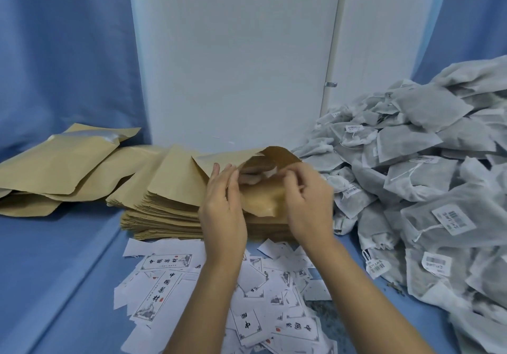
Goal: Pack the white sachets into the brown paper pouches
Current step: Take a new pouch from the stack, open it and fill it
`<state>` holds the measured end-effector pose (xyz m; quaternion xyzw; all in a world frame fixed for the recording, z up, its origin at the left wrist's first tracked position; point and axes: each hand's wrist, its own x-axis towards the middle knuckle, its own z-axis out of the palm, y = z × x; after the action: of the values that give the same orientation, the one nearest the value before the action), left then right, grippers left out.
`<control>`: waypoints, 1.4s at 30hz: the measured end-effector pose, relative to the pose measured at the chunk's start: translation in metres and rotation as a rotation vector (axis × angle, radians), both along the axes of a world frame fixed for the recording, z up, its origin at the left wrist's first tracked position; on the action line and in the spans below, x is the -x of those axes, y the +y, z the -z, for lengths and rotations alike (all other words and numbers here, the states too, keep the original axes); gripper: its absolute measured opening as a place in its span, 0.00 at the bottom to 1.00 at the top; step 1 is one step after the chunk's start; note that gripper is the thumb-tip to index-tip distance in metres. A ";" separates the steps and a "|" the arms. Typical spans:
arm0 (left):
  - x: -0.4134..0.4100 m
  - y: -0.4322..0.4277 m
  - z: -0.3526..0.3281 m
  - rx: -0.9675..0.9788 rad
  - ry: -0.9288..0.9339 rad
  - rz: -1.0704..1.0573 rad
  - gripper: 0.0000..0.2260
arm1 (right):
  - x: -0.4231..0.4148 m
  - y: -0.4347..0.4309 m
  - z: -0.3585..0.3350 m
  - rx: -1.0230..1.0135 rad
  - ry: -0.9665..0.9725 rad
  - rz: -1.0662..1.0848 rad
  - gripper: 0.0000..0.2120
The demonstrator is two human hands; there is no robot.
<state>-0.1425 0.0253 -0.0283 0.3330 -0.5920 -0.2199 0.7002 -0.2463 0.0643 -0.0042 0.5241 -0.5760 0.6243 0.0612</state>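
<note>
Closest to me is a mess of printed paper slips [164, 279] scattered over the blue cloth [68, 257], with both forearms reaching out over them. Far left there are a few loose brown pouches [63, 167] lying flat and overlapping. Next to them, dead centre, is a thick stack of pouches [164, 216].

The left hand [222, 202] has its fingers along the outside of the open pouch [263, 200], which is on top of the stack. It looks like it's pinching the left lip of the mouth, though the thumb is hidden. The right hand [307, 202] has its fingers curled and nips the right lip, so the mouth gapes upward. There's something pale just inside, can't tell what.

The white sachets [425, 175] are heaped in a big pile on the right, touching the stack's edge, barcode tags showing. A white panel [233, 65] stands behind it all.
</note>
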 end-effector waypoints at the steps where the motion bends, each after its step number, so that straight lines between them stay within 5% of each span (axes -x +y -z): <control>1: 0.003 -0.005 -0.003 -0.026 0.036 0.002 0.12 | 0.008 0.001 0.001 0.085 -0.094 0.059 0.11; 4: 0.011 -0.019 -0.010 -0.074 0.103 -0.001 0.12 | 0.037 -0.007 0.000 0.066 -0.266 0.171 0.10; 9: 0.026 -0.041 -0.014 -0.017 0.036 -0.031 0.11 | 0.081 -0.040 -0.004 -0.130 -0.127 0.303 0.10; 11: 0.030 -0.050 -0.018 -0.046 0.085 -0.048 0.11 | 0.098 -0.052 -0.009 -0.246 0.021 0.358 0.11; 14: 0.032 -0.061 -0.023 -0.090 0.170 -0.063 0.12 | 0.118 -0.068 -0.006 -0.708 0.443 0.413 0.17; 17: 0.034 -0.069 -0.027 -0.130 0.224 -0.066 0.14 | 0.123 -0.077 -0.004 -0.929 0.601 0.418 0.20; 24: 0.039 -0.079 -0.031 -0.175 0.273 -0.079 0.13 | 0.135 -0.097 -0.003 -0.664 0.584 0.451 0.11; 30: 0.050 -0.083 -0.031 -0.195 0.288 -0.033 0.13 | 0.147 -0.115 -0.002 -0.990 0.782 0.521 0.13; 42: 0.049 -0.085 -0.026 -0.182 0.288 -0.019 0.11 | 0.160 -0.126 -0.004 -1.063 0.725 0.384 0.14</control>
<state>-0.1920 -0.0599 -0.0024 0.3658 -0.4598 -0.3115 0.7468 -0.4062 -0.0620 -0.0002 0.5474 -0.8313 0.0181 0.0943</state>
